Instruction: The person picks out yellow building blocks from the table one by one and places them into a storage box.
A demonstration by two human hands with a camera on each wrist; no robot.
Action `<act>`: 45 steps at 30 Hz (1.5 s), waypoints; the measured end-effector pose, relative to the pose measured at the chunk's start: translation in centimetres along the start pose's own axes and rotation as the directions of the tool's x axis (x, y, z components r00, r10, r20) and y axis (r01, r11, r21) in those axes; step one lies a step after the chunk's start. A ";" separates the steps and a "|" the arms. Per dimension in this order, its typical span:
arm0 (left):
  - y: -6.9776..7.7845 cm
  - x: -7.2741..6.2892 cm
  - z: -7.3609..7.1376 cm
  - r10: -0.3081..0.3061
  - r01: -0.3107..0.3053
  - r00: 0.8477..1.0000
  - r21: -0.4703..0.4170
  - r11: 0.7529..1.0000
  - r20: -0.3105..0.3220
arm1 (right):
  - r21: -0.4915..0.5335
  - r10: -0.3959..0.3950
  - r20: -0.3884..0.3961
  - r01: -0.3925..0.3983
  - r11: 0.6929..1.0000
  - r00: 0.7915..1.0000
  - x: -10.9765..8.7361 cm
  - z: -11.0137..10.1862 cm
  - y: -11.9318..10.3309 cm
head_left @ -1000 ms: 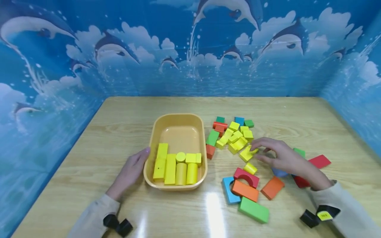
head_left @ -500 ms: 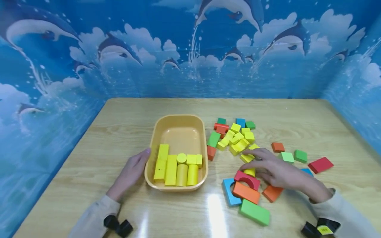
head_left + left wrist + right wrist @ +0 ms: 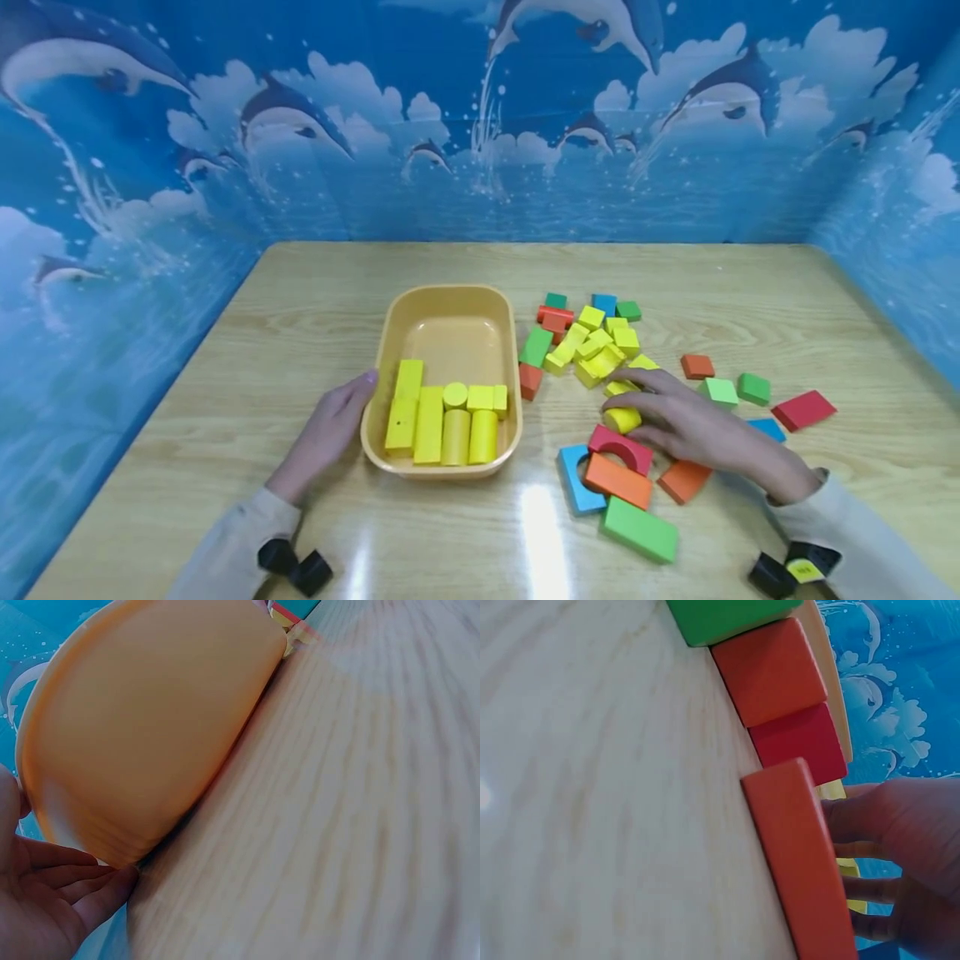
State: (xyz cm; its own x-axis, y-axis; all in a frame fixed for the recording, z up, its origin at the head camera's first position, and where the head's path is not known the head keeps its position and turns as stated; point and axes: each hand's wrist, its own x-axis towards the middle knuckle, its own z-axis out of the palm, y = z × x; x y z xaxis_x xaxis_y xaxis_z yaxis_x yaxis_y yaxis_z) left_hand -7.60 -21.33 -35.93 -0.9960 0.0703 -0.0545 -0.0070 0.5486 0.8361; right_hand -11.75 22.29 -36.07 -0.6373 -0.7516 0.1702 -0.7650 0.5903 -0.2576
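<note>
My left hand (image 3: 330, 429) holds the near left side of a tan plastic tub (image 3: 450, 292), thumb at the rim. In the left wrist view its fingers (image 3: 82, 881) touch the tub's outer wall low down by the table. Several yellow blocks (image 3: 429, 425) stand or lie in the tub's near half. My right hand (image 3: 682, 421) pinches a small yellow cylinder block (image 3: 621, 419) between thumb and fingers, close over the table. Beyond it lies a heap of yellow blocks (image 3: 600, 362). In the right wrist view an orange block (image 3: 795, 855) hides part of the fingers.
Near the right hand lie a red arch block (image 3: 621, 446), a blue arch block (image 3: 576, 479), an orange block (image 3: 618, 481) and a green block (image 3: 639, 529). Red, green and blue blocks lie right of the hand, including a red one (image 3: 804, 412). A dolphin-print curtain (image 3: 480, 167) surrounds the table.
My right hand has left a yellow block in the heap, come nearer to me and taken hold of the yellow cylinder, which has shifted and turned slightly. The left hand and tub stay put.
</note>
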 end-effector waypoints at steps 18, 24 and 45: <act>0.0 -0.2 -0.1 0.005 -0.005 1.000 -0.038 0.999 -0.006 | 0.091 0.157 0.031 -0.159 0.983 0.987 0.4 0.3 -0.1; 0.1 -0.2 -0.1 0.007 -0.007 1.000 -0.029 1.000 -0.005 | 0.091 0.173 -0.026 -0.170 0.981 0.985 0.4 0.5 -0.2; -0.2 -0.1 -0.1 -0.007 0.006 1.000 -0.046 0.999 -0.009 | 0.023 0.137 -0.117 -0.135 0.991 0.984 5.3 1.4 -2.8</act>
State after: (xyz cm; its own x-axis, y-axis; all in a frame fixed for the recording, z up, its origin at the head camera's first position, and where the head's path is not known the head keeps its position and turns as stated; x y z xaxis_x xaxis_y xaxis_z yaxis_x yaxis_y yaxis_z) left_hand -7.56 -21.58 -36.03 -0.9967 0.0592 -0.0551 -0.0173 0.5100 0.8600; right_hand -12.84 16.22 -35.80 -0.7427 -0.6237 0.2437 -0.6692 0.6796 -0.3005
